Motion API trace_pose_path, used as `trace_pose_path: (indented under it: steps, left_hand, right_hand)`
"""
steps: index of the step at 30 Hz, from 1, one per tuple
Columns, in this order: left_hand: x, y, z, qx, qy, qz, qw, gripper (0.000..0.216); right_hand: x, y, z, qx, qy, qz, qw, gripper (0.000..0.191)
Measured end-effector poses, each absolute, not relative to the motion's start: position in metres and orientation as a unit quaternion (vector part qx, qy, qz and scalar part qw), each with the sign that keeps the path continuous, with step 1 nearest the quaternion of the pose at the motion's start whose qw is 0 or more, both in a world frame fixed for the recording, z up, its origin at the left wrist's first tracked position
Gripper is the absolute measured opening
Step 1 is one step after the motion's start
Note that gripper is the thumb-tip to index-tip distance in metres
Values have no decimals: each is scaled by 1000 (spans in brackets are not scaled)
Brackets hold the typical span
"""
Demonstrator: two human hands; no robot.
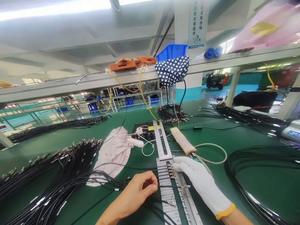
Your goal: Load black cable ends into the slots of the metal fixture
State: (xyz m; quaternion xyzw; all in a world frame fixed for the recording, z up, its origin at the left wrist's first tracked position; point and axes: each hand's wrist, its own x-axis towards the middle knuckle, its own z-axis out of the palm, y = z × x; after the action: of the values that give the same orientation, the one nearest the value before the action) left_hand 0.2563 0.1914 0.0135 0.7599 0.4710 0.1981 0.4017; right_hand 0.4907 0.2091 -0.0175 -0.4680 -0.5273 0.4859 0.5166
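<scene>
My left hand (138, 192) is bare, its thumb and forefinger pinched on a thin black cable (167, 186). That cable crosses a slotted metal fixture (167, 195), and its metal-tipped end sticks out past the right rail. My right hand (194, 179), in a white glove with a yellow cuff, lies with fingers stretched out against the fixture's upper right edge. Just beside those fingertips, several cable ends with metal connectors (171, 172) sit in a row in the slots. Another cable end (172, 203) rests lower on the fixture. The gloved fingers' undersides are hidden.
Black cable bundles (79, 162) spread over the green table (140, 212) at left; a coil (236, 175) lies right. Behind the fixture are a black control box (146, 134), a pale cloth (114, 153) and a wrapped handle (182, 140). A shelf (131, 76) spans above, carrying a blue bin (172, 52).
</scene>
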Motion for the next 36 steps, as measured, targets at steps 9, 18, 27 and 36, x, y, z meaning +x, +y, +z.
trace_pose_path:
  steps: [9, 18, 27, 36]
  left_hand:
    - [265, 193, 7, 776, 501, 244, 295, 16]
    - [267, 193, 6, 764, 508, 259, 303, 18]
    - [270, 192, 7, 731, 563, 243, 301, 37]
    - [270, 190, 6, 766, 580, 161, 227, 26]
  right_hand:
    - [490, 207, -12, -494, -520, 480, 505, 67]
    - [492, 208, -11, -497, -539, 461, 500, 64]
    - [493, 206, -10, -495, -549, 444, 506, 56]
    - [497, 208, -20, -499, -576, 424, 490, 59]
